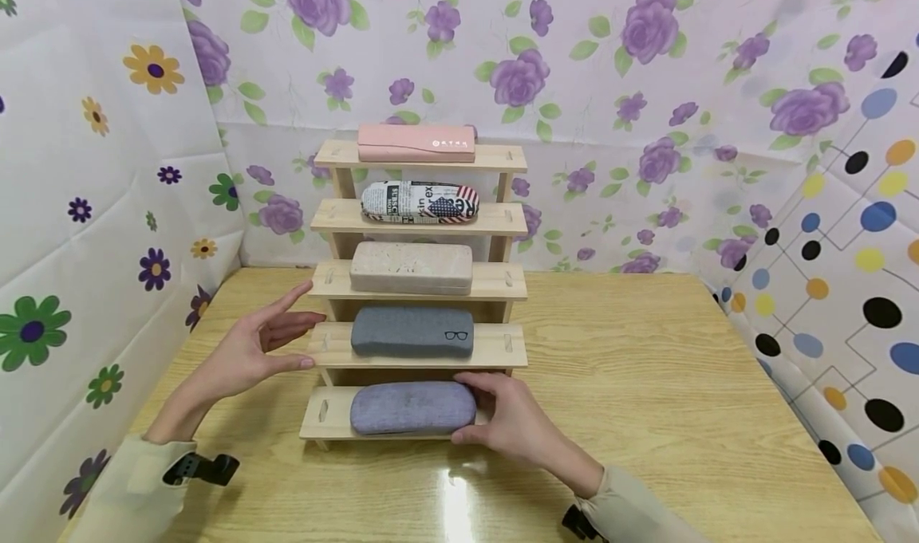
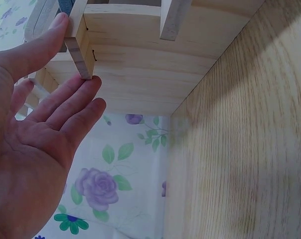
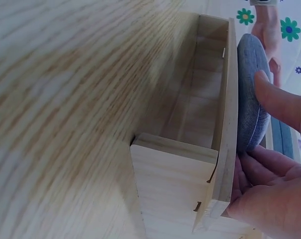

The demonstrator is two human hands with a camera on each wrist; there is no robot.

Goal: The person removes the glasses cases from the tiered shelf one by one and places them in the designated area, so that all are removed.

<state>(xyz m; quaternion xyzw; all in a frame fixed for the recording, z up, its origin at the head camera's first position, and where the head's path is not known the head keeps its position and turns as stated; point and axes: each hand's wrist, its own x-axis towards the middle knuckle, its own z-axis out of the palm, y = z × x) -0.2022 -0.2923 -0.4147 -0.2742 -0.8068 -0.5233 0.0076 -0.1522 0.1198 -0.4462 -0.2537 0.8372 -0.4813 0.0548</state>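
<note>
In the head view, a blue-purple glasses case (image 1: 412, 408) lies on the lowest step of a stepped wooden display rack (image 1: 325, 423). My right hand (image 1: 513, 419) grips its right end, thumb at the front and fingers behind. The right wrist view shows that thumb (image 3: 282, 102) against the case's (image 3: 252, 94) fabric side. My left hand (image 1: 247, 348) is at the left end of the second step from the bottom, fingers extended and thumb apart. In the left wrist view, its fingertips (image 2: 93, 84) meet the board's end (image 2: 80, 55).
Higher steps hold a grey glasses case (image 1: 412, 332), a beige case (image 1: 412, 268), a newspaper-print case (image 1: 420, 202) and a pink case (image 1: 416, 143). The rack stands on a wood-grain table (image 1: 617, 383). Patterned sheets (image 1: 445, 64) surround the back and sides.
</note>
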